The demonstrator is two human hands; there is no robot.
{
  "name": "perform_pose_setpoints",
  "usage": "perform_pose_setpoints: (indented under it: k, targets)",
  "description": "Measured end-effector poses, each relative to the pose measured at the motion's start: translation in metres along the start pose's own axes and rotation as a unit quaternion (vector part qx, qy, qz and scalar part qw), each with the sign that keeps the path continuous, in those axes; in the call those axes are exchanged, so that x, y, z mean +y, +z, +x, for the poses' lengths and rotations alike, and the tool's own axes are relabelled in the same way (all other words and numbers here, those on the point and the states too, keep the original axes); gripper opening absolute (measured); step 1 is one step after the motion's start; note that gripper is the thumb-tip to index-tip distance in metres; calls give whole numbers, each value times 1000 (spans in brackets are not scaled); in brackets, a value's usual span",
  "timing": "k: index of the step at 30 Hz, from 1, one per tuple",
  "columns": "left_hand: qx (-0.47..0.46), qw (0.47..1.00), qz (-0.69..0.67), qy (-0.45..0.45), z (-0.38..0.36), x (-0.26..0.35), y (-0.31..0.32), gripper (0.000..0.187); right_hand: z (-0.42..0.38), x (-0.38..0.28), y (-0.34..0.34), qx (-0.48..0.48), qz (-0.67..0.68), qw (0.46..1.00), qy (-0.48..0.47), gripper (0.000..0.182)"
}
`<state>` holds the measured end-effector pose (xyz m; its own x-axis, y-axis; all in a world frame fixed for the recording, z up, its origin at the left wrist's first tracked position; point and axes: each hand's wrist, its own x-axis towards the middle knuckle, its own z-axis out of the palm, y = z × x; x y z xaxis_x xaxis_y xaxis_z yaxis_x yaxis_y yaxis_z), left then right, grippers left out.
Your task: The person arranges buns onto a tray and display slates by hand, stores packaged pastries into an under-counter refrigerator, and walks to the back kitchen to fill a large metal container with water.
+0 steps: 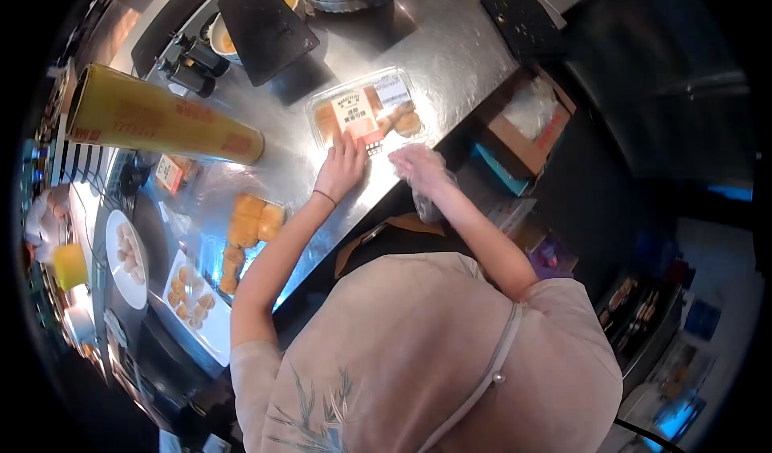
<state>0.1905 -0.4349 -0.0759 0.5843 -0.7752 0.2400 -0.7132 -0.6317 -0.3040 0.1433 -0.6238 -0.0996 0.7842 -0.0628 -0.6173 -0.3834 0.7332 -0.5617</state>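
Observation:
A clear plastic pastry box [318, 99] lies on the steel counter in front of me, with golden baked pieces and a round bun [408, 123] inside. An orange-and-white paper label [354, 113] covers its middle, and a white printed sticker [392, 89] is at its upper right. My left hand [344, 166], bare with a thin dark band on the wrist, rests its outstretched fingers on the label's lower edge. Close to the box's near right corner is my right hand [420, 168], in a clear plastic glove, fingers extended and nothing visible in them.
Left of the box lies a large yellow roll of film [173, 119]. Nearer me are golden pastries [248, 221] under plastic, a white tray [211, 328] of small pastries and a white oval plate [138, 288]. Black boards [265, 31] cover bowls behind. A cardboard box [527, 135] stands right.

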Motion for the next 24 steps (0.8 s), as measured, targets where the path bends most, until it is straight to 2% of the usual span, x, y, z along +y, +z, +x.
perform_pose_setpoints:
  k: [3,6,8,9,10,11,13,17,19,21,22,24]
  targets:
    - [-19,997,69,17,8,10,-5,38,9,-11,-19,-89,-44,995,8,15]
    - [-35,993,104,34,19,22,-8,41,6,-28,-20,-109,-78,990,43,16]
    - [-86,987,131,-37,26,36,0,44,8,-30,-20,-118,-117,985,52,14]
    - [-127,983,128,-27,31,39,10,42,8,-33,-15,-107,-140,983,57,12]
    - [-129,980,134,-75,38,42,-1,40,10,-32,-15,-137,-145,978,54,13]
    - [-109,979,147,-88,41,45,0,39,14,-31,-15,-146,-151,975,66,13]
    - [-157,978,114,-74,54,49,-12,43,17,-31,-16,-115,-205,972,31,16]
    - [-161,976,96,-112,70,71,-16,45,33,-22,-27,-134,-142,981,-2,18]
    - [-147,977,94,-121,79,78,-20,47,38,-25,-33,-175,-189,966,-11,25]
    - [-132,979,90,-123,86,83,-22,48,38,-29,-38,-196,-99,976,2,32]
    - [-131,979,93,-122,89,85,-23,48,40,-31,-42,-231,-118,966,-21,35]
    - [-130,980,94,-122,96,90,-25,48,39,-37,-41,-211,-110,971,-20,34]
